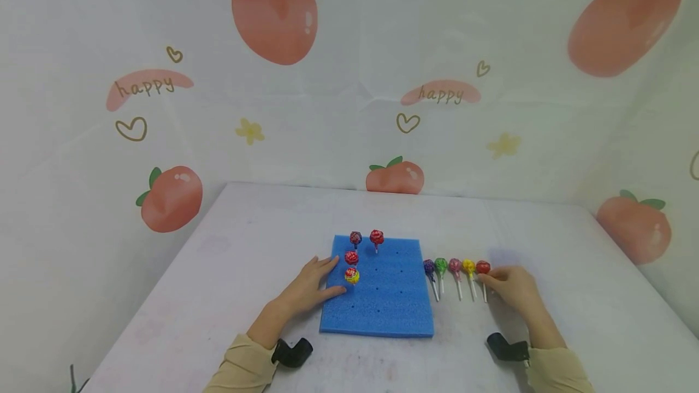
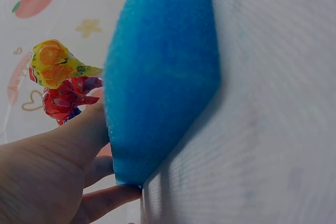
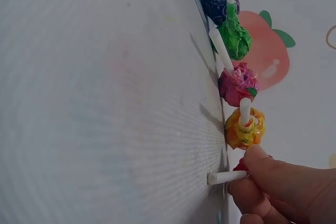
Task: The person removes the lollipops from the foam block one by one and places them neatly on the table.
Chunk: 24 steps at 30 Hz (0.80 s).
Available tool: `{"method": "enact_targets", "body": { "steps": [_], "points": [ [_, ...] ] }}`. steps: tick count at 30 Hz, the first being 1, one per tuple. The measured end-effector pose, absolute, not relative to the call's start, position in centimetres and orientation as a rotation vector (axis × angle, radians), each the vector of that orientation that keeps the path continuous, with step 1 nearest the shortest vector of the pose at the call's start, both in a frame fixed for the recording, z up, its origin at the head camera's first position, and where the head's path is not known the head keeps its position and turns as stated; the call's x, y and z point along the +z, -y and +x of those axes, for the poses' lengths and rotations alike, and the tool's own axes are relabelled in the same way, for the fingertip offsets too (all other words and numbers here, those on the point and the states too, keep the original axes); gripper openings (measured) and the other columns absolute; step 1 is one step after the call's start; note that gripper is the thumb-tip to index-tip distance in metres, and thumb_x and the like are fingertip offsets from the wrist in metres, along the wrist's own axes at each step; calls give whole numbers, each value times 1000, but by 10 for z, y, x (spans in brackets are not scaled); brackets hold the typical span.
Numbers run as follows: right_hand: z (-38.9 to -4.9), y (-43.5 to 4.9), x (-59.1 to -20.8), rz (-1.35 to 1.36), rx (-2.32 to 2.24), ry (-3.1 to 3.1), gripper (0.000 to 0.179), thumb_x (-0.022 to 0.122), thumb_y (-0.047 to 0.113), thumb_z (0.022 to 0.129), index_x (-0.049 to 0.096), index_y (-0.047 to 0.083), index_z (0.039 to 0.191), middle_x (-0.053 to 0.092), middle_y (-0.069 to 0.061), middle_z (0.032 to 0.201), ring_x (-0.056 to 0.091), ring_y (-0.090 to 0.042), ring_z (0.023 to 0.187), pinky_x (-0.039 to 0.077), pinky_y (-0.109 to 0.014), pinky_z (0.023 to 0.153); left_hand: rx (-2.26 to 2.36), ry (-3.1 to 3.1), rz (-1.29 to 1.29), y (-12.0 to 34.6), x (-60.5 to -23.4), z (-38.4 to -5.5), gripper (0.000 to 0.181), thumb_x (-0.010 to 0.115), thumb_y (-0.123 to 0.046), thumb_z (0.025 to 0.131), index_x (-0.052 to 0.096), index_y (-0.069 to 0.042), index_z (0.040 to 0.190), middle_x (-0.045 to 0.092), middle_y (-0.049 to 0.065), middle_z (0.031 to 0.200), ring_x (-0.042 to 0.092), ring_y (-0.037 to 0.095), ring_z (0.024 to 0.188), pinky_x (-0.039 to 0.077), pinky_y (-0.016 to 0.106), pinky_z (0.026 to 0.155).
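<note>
A blue foam board (image 1: 404,314) with small holes lies flat on the table. My left hand (image 1: 307,288) rests at its left edge, fingers and thumb extended, the thumb over the top face. Several wrapped lollipops stand upright in the board: a dark one (image 1: 355,238) and a red one (image 1: 377,236) at the back, another red one (image 1: 351,258) and a yellow one (image 1: 352,276) nearer the thumb. Right of the board, my right hand (image 1: 516,288) pinches a red lollipop (image 1: 483,267) near its head; in the right wrist view its white stick (image 3: 226,177) points toward the table.
Between the board and my right hand lie purple (image 1: 429,267), green (image 1: 441,266), pink (image 1: 455,265) and yellow (image 1: 468,266) lollipops in a row, sticks toward me. A white table (image 1: 262,223) meets a fruit-printed backdrop (image 1: 327,114) behind.
</note>
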State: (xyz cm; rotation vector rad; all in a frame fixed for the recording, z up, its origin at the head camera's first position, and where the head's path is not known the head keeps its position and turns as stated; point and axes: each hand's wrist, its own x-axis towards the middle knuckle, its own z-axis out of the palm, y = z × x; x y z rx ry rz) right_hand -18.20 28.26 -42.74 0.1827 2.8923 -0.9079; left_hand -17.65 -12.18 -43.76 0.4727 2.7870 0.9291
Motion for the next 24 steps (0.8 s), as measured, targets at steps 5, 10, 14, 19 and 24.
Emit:
{"method": "enact_targets", "body": {
  "steps": [5,10,14,19,24],
  "points": [
    [-181,-281,-425,170,-876,-2918,36,64,27,86,68,-8,91,69,-23,91,59,-22,76,43,-26,58,930,-2785,473,122,-438,-176,72,63,-40,86,37,-4,142,39,22,145,22,45,140,25,60,110],
    [-180,-280,-423,165,-872,-2929,36,65,27,85,68,-9,92,69,-24,90,60,-23,76,43,-26,58,926,-2785,467,122,-438,-176,72,63,-40,86,37,-5,143,39,21,145,22,45,140,25,60,110],
    [-181,-279,-423,189,-870,-2917,40,65,30,85,67,-10,94,68,-25,93,61,-26,79,45,-28,59,928,-2785,464,122,-438,-176,71,63,-40,86,37,-5,143,39,22,145,22,45,140,25,60,110],
    [-180,-279,-422,224,-874,-2896,45,65,33,85,66,-10,98,67,-26,95,60,-26,79,47,-31,61,933,-2786,464,122,-437,-175,72,63,-40,86,37,-5,143,39,21,145,22,45,140,25,61,110],
    [-179,-281,-421,275,-883,-2862,49,64,37,86,65,-9,102,65,-26,99,58,-29,84,50,-37,67,935,-2787,471,122,-439,-176,73,63,-42,86,37,-5,143,39,21,145,22,45,140,25,61,110]
  ]
}}
